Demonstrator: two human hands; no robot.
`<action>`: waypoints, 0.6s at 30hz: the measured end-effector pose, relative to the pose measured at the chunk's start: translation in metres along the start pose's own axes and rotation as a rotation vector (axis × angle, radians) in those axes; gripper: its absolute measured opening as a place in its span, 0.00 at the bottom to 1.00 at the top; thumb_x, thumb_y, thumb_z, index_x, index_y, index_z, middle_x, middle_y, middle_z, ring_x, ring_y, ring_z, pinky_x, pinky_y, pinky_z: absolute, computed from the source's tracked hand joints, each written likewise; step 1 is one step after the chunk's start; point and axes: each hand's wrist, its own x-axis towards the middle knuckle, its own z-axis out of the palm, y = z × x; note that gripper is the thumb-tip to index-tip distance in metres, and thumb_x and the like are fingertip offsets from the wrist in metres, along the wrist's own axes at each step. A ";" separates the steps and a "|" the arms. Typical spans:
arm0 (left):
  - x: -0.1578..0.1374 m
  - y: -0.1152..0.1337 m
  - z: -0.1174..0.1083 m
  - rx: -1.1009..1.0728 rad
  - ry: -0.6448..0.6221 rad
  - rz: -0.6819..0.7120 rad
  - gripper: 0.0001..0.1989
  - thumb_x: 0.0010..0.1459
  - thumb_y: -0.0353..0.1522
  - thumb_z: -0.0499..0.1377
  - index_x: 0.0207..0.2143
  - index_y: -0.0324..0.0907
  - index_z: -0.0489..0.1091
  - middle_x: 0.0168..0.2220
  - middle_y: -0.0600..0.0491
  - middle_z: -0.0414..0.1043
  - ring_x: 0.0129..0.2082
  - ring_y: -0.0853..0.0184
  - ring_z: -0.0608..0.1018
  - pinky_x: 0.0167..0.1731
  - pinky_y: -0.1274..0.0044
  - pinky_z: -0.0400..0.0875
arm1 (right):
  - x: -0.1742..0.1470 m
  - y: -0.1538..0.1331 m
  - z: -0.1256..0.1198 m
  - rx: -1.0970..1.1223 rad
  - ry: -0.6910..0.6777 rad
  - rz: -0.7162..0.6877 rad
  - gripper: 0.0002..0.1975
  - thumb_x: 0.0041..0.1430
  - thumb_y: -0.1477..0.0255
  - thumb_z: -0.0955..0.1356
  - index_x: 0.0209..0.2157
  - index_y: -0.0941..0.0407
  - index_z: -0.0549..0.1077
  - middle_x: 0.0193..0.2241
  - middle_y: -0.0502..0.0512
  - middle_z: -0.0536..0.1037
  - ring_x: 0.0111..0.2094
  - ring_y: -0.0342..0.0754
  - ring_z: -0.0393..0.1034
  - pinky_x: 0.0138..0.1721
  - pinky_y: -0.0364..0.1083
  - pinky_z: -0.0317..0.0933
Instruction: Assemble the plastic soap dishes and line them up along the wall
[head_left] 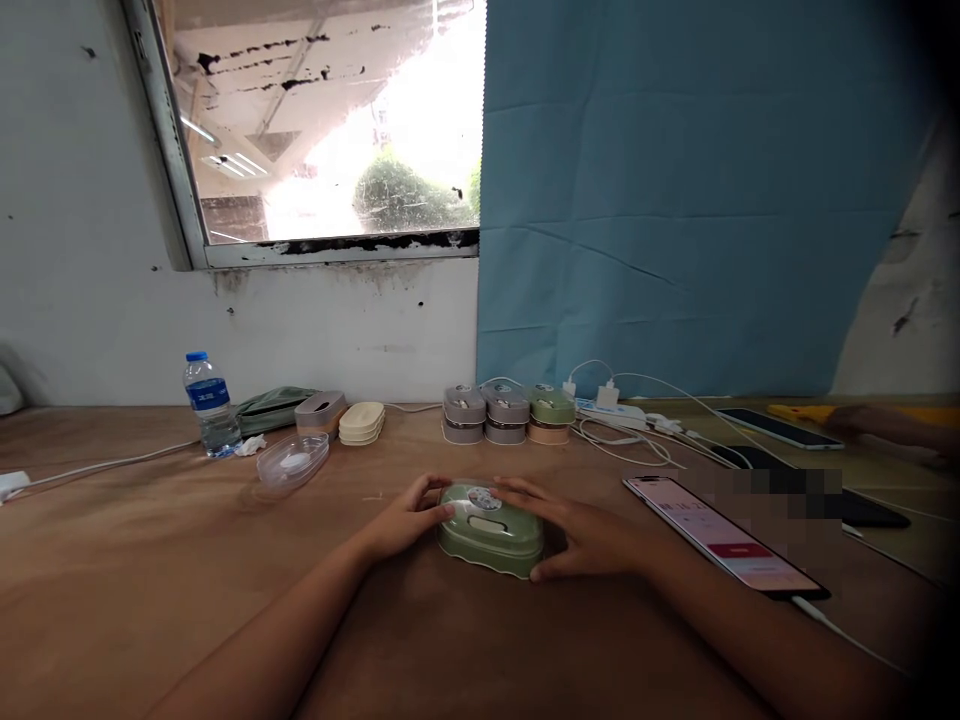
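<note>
A green soap box (pixel 491 545) with a wavy rim and a round patterned sticker on its lid sits on the brown table in front of me. My left hand (pixel 412 520) grips its left end, thumb on the lid's edge and fingers behind. On the other side, my right hand (pixel 581 530) spans the right end, its fingers reaching over the top near the sticker and its thumb low at the front corner. Beyond them stand stacked grey soap boxes (pixel 507 405) and a green one (pixel 551 404) on an orange-toned one.
A phone (pixel 731 535) with a lit screen lies at right, near a power strip (pixel 611 412) and white cables. At left are a water bottle (pixel 212 410), a clear tray (pixel 292 462) and cream inserts (pixel 361 424). Another person's hand (pixel 900 430) is at far right.
</note>
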 end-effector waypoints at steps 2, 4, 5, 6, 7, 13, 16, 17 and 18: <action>0.000 0.000 0.000 -0.001 -0.005 -0.001 0.20 0.49 0.36 0.58 0.45 0.43 0.59 0.48 0.48 0.65 0.48 0.63 0.67 0.48 0.69 0.59 | 0.000 0.001 0.000 0.000 0.012 0.001 0.44 0.41 0.56 0.69 0.57 0.44 0.45 0.60 0.50 0.43 0.58 0.57 0.42 0.54 0.54 0.47; 0.000 0.001 0.000 0.001 0.000 -0.003 0.20 0.49 0.36 0.58 0.45 0.43 0.59 0.48 0.48 0.65 0.48 0.63 0.67 0.47 0.70 0.59 | 0.001 0.003 0.001 0.001 0.022 0.010 0.44 0.40 0.55 0.69 0.57 0.44 0.46 0.60 0.50 0.44 0.59 0.57 0.42 0.54 0.55 0.47; 0.000 0.002 0.001 0.005 0.007 -0.005 0.20 0.49 0.36 0.58 0.45 0.43 0.59 0.48 0.48 0.65 0.48 0.63 0.67 0.47 0.70 0.59 | 0.002 0.004 0.002 -0.002 0.026 0.013 0.44 0.40 0.55 0.70 0.57 0.44 0.47 0.60 0.50 0.45 0.59 0.57 0.42 0.54 0.55 0.47; 0.000 0.003 0.001 0.009 0.014 -0.008 0.20 0.49 0.36 0.58 0.45 0.43 0.60 0.48 0.48 0.65 0.48 0.63 0.68 0.47 0.71 0.59 | 0.003 0.005 0.003 -0.007 0.033 0.014 0.44 0.39 0.55 0.70 0.57 0.44 0.48 0.60 0.51 0.45 0.59 0.57 0.42 0.54 0.54 0.47; 0.000 0.004 0.002 0.012 0.017 -0.012 0.20 0.49 0.36 0.58 0.45 0.43 0.60 0.48 0.48 0.65 0.47 0.63 0.68 0.47 0.71 0.59 | 0.003 0.006 0.004 -0.013 0.039 0.013 0.44 0.39 0.54 0.70 0.57 0.45 0.48 0.60 0.51 0.46 0.59 0.57 0.42 0.55 0.54 0.47; -0.001 0.007 0.002 0.027 0.013 -0.023 0.20 0.49 0.35 0.58 0.45 0.43 0.59 0.47 0.49 0.66 0.45 0.64 0.69 0.45 0.72 0.60 | 0.007 0.006 0.008 -0.037 0.083 -0.024 0.42 0.39 0.53 0.69 0.56 0.47 0.52 0.59 0.54 0.49 0.58 0.57 0.45 0.55 0.54 0.45; 0.000 0.006 0.000 0.036 0.022 -0.026 0.21 0.49 0.35 0.57 0.46 0.42 0.59 0.47 0.49 0.66 0.44 0.65 0.69 0.44 0.72 0.60 | 0.007 0.004 0.010 -0.038 0.095 -0.029 0.42 0.39 0.54 0.69 0.56 0.47 0.52 0.59 0.54 0.49 0.58 0.56 0.46 0.55 0.54 0.46; 0.000 0.006 0.000 0.039 0.025 -0.024 0.20 0.49 0.35 0.57 0.46 0.42 0.59 0.46 0.49 0.66 0.44 0.64 0.69 0.44 0.72 0.60 | 0.006 0.003 0.010 -0.038 0.096 -0.022 0.42 0.39 0.54 0.69 0.56 0.47 0.52 0.59 0.53 0.49 0.58 0.56 0.46 0.55 0.54 0.46; 0.000 0.006 0.000 0.044 0.027 -0.022 0.20 0.49 0.35 0.57 0.46 0.42 0.59 0.46 0.49 0.66 0.44 0.64 0.69 0.44 0.73 0.60 | 0.006 0.002 0.010 -0.036 0.094 -0.013 0.42 0.40 0.55 0.69 0.56 0.46 0.52 0.59 0.53 0.49 0.57 0.57 0.46 0.55 0.54 0.47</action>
